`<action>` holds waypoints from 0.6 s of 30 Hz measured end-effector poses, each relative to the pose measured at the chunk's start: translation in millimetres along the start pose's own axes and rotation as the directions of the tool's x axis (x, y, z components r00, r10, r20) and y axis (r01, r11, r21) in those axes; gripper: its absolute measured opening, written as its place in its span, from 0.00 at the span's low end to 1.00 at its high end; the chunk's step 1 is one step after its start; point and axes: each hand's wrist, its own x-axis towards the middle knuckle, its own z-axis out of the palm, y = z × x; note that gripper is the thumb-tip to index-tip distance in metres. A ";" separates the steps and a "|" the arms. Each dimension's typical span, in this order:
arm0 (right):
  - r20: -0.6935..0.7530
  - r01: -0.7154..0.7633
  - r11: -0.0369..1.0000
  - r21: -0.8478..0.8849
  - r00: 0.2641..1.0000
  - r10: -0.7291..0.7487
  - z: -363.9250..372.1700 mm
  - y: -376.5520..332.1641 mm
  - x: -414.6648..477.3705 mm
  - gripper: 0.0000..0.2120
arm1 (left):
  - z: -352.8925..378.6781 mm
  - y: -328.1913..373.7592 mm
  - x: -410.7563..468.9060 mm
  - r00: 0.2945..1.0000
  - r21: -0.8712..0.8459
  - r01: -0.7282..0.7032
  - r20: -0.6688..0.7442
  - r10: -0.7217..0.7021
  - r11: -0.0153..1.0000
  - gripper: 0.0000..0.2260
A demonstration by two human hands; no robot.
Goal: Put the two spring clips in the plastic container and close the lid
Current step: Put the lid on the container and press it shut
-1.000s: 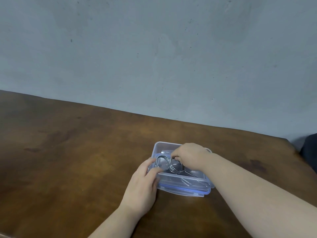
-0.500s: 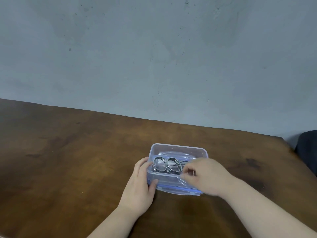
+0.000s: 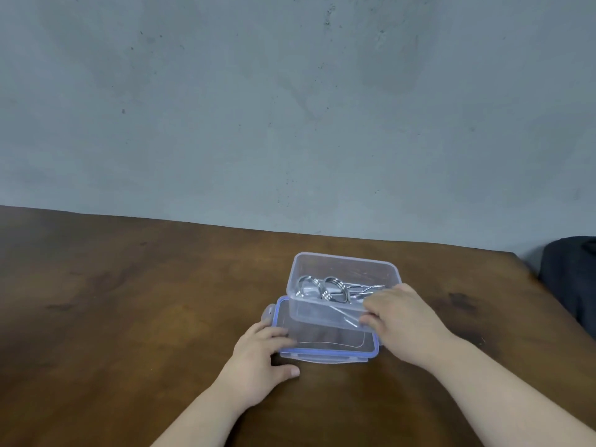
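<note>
Resting on a dark wooden table (image 3: 129, 301), the clear plastic container (image 3: 343, 272) sits partly on top of its own lid (image 3: 322, 343), which lies flat beneath it with the blue seal rim showing along the near edge. Both spring clips (image 3: 325, 288) are already inside, two shiny coiled rings side by side with their wire legs running toward the right wall. The right hand (image 3: 403, 317) is curled around the container's near right corner, fingers wrapped over the rim and gripping it. The left hand (image 3: 258, 359) lies spread and loose at the lid's left end, fingertips touching its edge, holding nothing. To my eye the box is light, thin and a little springy, so a squeeze at mid-wall would bow it; corners and rim are the stiffer places to hold. The smooth plastic looks slippery, and the steel clips would likely slide and rattle if it tips, so keeping it level seems wise. The lid looks flexible too, best taken by its short ends near the latch tabs. A dark cloth-like shape (image 3: 574, 279) sits at the far right.
</note>
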 end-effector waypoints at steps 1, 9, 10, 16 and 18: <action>-0.014 -0.016 1.000 0.003 1.000 0.016 -2.9 3.3 1.5 0.24 | 2.9 -2.7 1.0 0.999 0.081 -0.050 -0.005 0.051 0.995 0.20; -0.027 -0.033 0.999 0.024 0.999 0.033 -15.1 15.7 9.8 0.23 | -22.4 13.6 -24.7 0.880 0.220 -0.406 -0.168 0.444 0.887 0.06; -0.011 -0.025 0.999 0.027 1.000 0.025 -13.3 17.0 10.8 0.23 | -36.3 21.5 -29.8 0.863 0.180 -0.431 -0.205 0.462 0.884 0.06; 0.065 0.047 0.999 0.006 0.997 -0.047 -4.0 6.1 5.2 0.17 | -98.5 61.7 -55.0 0.873 -0.058 -0.375 -0.357 0.332 0.925 0.08; 0.092 0.046 0.999 0.022 0.995 -0.048 5.0 0.2 0.4 0.16 | -103.7 68.3 -53.4 0.880 -0.116 -0.328 -0.399 0.259 0.937 0.07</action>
